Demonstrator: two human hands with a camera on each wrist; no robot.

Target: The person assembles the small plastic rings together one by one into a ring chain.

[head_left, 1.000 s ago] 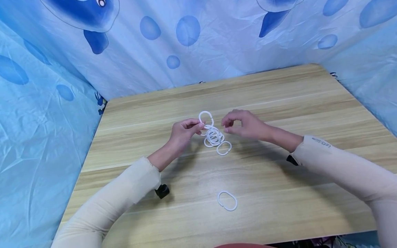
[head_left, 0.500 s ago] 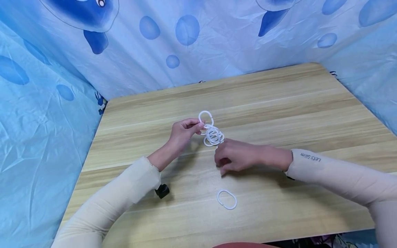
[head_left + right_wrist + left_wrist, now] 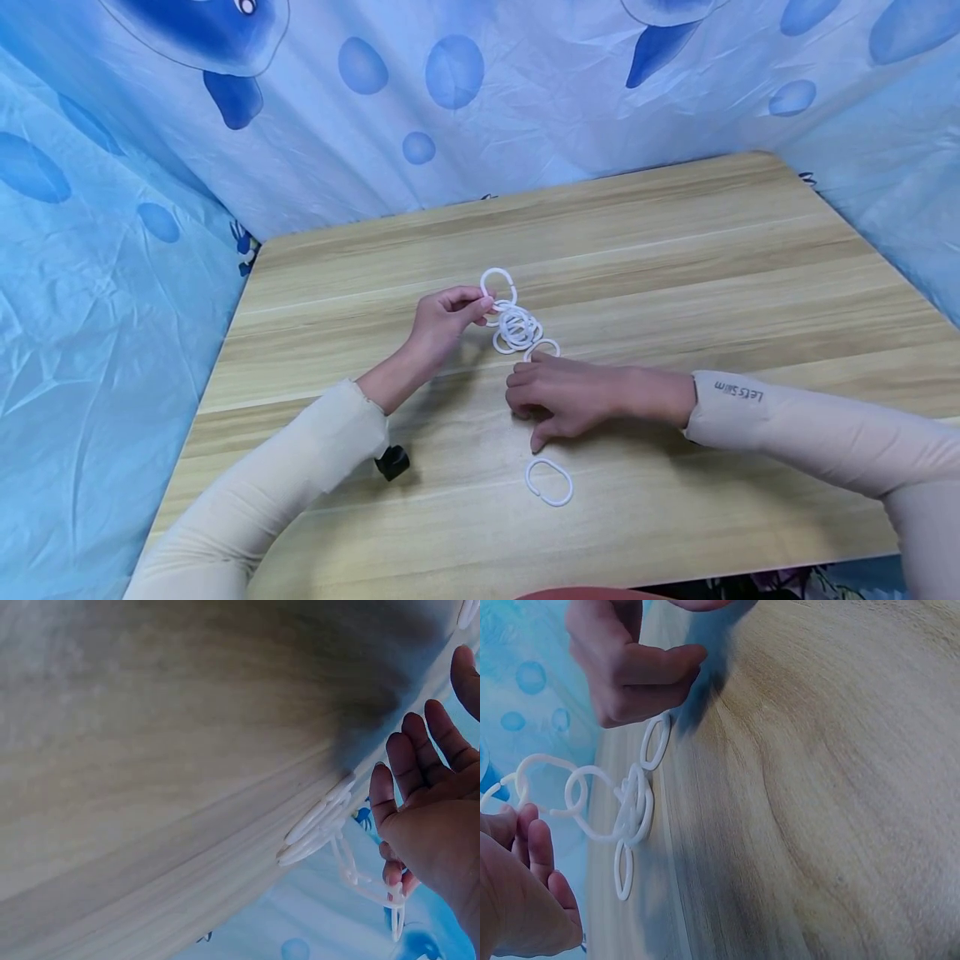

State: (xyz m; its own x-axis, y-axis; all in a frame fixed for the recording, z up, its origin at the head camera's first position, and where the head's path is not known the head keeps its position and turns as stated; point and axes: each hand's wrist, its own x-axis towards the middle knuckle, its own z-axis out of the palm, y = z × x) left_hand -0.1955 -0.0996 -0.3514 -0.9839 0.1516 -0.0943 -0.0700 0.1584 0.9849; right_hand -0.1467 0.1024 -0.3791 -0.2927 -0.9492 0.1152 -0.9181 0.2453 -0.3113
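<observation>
My left hand [image 3: 444, 323] pinches a white plastic C-shaped link [image 3: 495, 271] between thumb and fingertips. From it, joined links run down to a small heap of links [image 3: 517, 327] on the table. The left wrist view shows this chain [image 3: 589, 769] rising from the heap to my left fingers. My right hand [image 3: 566, 396] hovers low over the wood with relaxed, slightly bent fingers and nothing in them. A link [image 3: 546, 340] at the heap's near side is partly covered by it. One separate link [image 3: 572, 485] lies just in front of my right thumb.
The wood-grain table [image 3: 712, 283] fills the space below and around both hands. A blue printed curtain [image 3: 480, 92] hangs behind it and along the sides. A black wrist device [image 3: 392, 462] sits under the left sleeve.
My right hand has moved from beside the chain toward the near side of the table, passing over the link by the heap. The left hand keeps its pinch in place.
</observation>
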